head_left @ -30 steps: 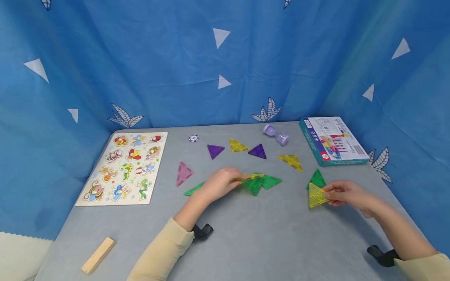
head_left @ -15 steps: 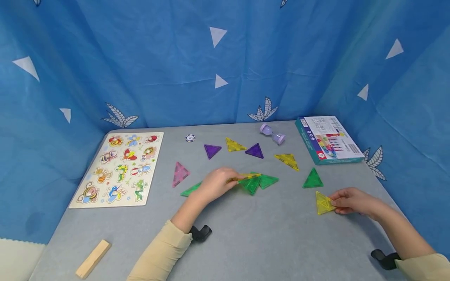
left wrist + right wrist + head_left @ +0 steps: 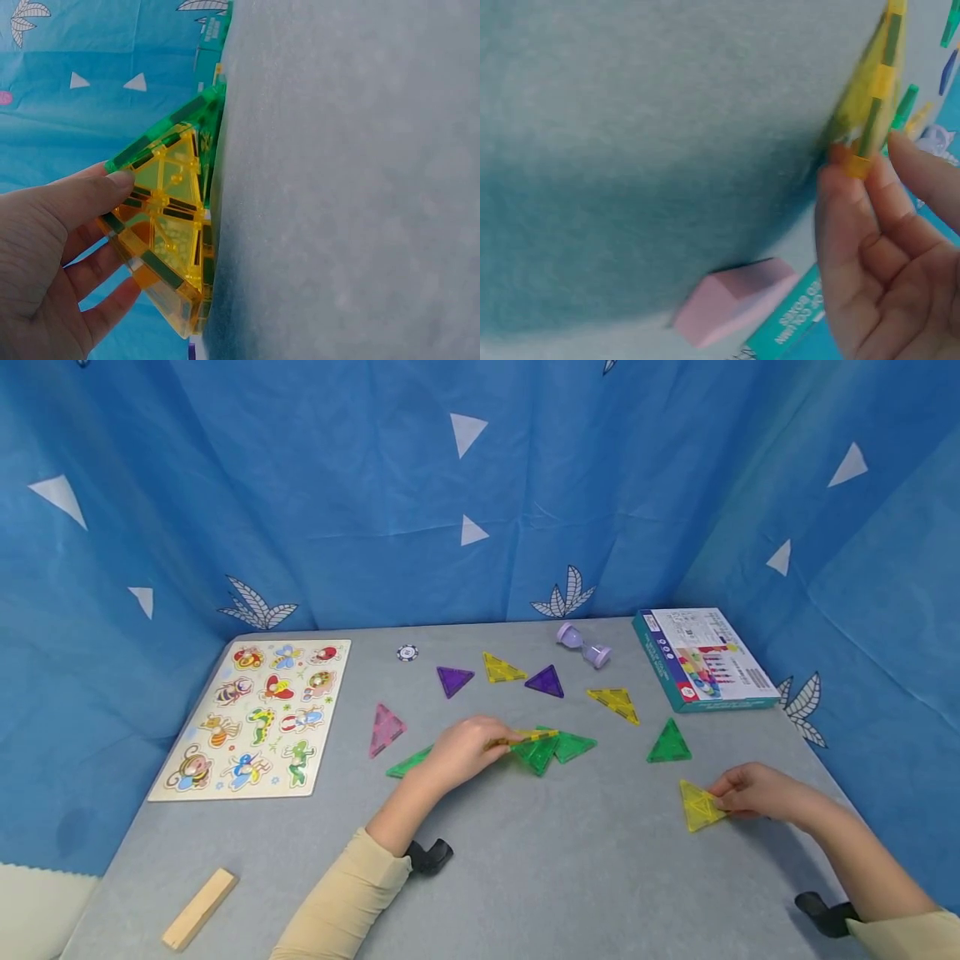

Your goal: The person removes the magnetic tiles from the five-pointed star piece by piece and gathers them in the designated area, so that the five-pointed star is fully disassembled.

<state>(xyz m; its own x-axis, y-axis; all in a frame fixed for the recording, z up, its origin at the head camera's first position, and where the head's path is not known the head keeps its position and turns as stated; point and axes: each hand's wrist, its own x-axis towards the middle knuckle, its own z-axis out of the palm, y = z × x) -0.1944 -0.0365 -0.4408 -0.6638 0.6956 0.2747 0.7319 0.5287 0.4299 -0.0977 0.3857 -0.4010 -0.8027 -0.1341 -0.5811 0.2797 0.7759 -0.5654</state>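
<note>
In the head view my left hand [image 3: 467,750] pinches translucent yellow triangular magnetic tiles [image 3: 174,202] at the middle of the table. Green triangular tiles [image 3: 536,756] meet them there, and the left wrist view shows a green edge leaning against the yellow. My left thumb lies on the near corner of these tiles, with the other fingers behind. On the right side, my right hand [image 3: 765,793] holds one yellow triangular tile [image 3: 699,807] between thumb and fingers, tilted above the table. A lone green triangular tile [image 3: 669,742] lies just beyond it.
Purple tiles [image 3: 545,682], yellow tiles [image 3: 615,702] and a pink tile [image 3: 387,730] lie farther back. Around them are an hourglass [image 3: 583,645], a box [image 3: 708,660], an insect puzzle board [image 3: 321,760] and a wooden block [image 3: 199,910]. A pink block [image 3: 731,304] sits near the right hand.
My right hand has drawn the yellow tile rightward and nearer, away from the green tile it overlapped. My left hand keeps its hold almost unmoved.
</note>
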